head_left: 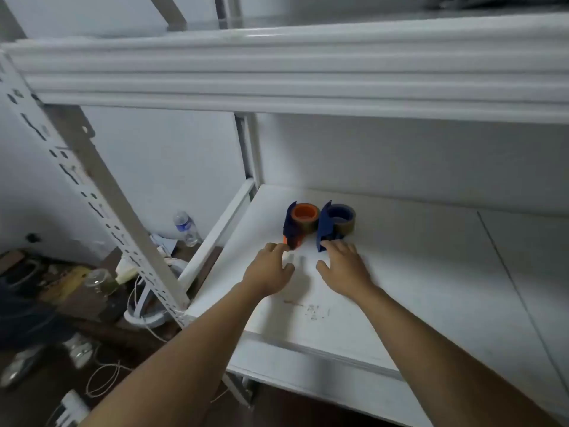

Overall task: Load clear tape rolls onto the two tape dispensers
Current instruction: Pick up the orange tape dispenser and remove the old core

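1. Two tape dispensers, orange-hubbed (300,224) and blue-hubbed (334,224), side by side on white shelf (415,272), rolls seemingly mounted.
2. Left hand (271,269) and right hand (345,266) just before dispensers, fingers relaxed, gripping nothing, fingertips at handles, likely for pickup.

Your white shelf (400,288), two tape dispensers side by side near its back, an orange-cored one (300,224) on your left, a blue one (334,224) just beside it, small dark marks (311,309) near the front edge.

Left hand (271,268) and right hand (343,265) outstretched, seemingly open.
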A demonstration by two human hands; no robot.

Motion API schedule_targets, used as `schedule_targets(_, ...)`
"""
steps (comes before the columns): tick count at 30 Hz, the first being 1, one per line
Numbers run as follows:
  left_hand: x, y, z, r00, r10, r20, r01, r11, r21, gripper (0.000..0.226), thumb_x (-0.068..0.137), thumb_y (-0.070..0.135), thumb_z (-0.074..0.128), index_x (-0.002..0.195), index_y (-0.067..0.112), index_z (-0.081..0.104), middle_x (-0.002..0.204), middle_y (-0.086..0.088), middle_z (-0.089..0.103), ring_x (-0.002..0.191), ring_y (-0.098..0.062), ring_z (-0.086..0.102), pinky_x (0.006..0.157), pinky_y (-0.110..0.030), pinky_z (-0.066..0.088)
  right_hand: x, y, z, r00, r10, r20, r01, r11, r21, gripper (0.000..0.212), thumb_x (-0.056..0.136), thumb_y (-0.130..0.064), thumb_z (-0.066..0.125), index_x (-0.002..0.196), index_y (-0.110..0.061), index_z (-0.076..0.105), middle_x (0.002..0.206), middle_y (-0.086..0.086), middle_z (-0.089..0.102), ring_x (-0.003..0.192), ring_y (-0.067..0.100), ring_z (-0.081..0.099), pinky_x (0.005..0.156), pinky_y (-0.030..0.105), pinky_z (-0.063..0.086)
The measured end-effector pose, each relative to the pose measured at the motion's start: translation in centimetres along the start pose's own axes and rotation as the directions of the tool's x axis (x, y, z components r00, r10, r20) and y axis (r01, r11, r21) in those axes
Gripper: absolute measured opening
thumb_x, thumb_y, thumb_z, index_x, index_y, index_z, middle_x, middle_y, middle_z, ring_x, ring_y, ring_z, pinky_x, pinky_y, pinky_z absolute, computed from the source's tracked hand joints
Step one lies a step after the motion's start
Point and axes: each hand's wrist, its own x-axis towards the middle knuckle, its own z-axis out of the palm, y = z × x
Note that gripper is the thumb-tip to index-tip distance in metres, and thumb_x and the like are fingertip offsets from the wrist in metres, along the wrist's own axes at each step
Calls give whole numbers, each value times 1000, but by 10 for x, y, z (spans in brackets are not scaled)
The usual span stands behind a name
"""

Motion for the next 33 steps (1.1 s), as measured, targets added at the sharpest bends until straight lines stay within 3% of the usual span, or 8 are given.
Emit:
schedule_targets(8, 34, -44, -19, 983, -153, 99, 180, 905, -385, 47, 96, 30, 51, 140, 15, 42, 142, -8, 47, 125, -25, 50, 98, -31, 41, 60, -61, 24, 999, 31, -31, -31, 1000, 3, 29, 89, -39, 54, 106, -15, 49, 108, 5, 56, 93, 26, 58, 73, 39, 53)
schedule_targets(12, 47, -67, -23, 969, -175, 177, 245, 798, -550, 47, 94, 30, 49, 138, 15, 43, 137, -6, 51, 114, -20, 50, 92, -31, 40, 97, -75, 53, 967, 254, -30, -252, 965, 75, 60, 80, -44, 65, 126, -17, 38, 122, 6, 51, 104, 30, 56, 81, 41, 52)
schedule_targets(16, 55, -78, -19, 957, -189, 221, 289, 699, -654, 46, 94, 29, 51, 137, 16, 44, 133, -6, 53, 113, -22, 53, 90, -32, 41, 111, -78, 73, 948, 310, -67, -312, 950, -17, 41, 85, -32, 61, 118, -14, 45, 126, 10, 51, 107, 30, 53, 83, 40, 50)
schedule_targets(19, 57, -84, -14, 949, -167, 269, 311, 647, -696, 50, 94, 29, 50, 142, 18, 39, 137, -8, 51, 118, -24, 52, 100, -37, 44, 104, -82, 76, 955, 275, -114, -276, 961, 7, 27, 82, -21, 60, 105, -14, 50, 109, 8, 58, 96, 28, 57, 75, 38, 53)
schedule_targets(22, 50, -88, -7, 945, -131, 300, 315, 612, -725, 55, 95, 29, 48, 147, 20, 31, 142, -9, 46, 123, -25, 49, 104, -37, 41, 74, -89, 71, 976, 187, -113, -194, 979, -57, 20, 82, -25, 60, 96, -17, 49, 101, 5, 59, 97, 26, 55, 75, 35, 50)
schedule_targets(27, 33, -93, -1, 979, -19, 202, 154, 719, -677, 58, 100, 33, 42, 151, 11, 25, 147, -12, 43, 132, -25, 44, 103, -32, 35, 8, -101, 66, 998, 17, -64, -23, 996, -91, 23, 83, -39, 60, 98, -23, 55, 104, -3, 64, 96, 22, 56, 77, 31, 39)
schedule_targets(30, 25, -91, -3, 974, 59, 220, 119, 692, -712, 45, 100, 33, 44, 137, 7, 44, 118, -17, 64, 105, -21, 61, 95, -41, 46, -17, -104, 66, 998, -57, -4, 57, 998, 37, 36, 83, -49, 56, 108, -24, 61, 114, -5, 61, 104, 18, 49, 85, 29, 38)
schedule_targets(33, 21, -93, -3, 976, 112, 189, 59, 694, -717, 31, 93, 31, 50, 109, 6, 57, 93, -27, 65, 79, -23, 61, 82, -50, 49, -22, -93, 68, 991, 28, -134, -13, 994, 112, 42, 86, -38, 57, 125, -22, 58, 127, -2, 56, 114, 21, 44, 97, 33, 40)
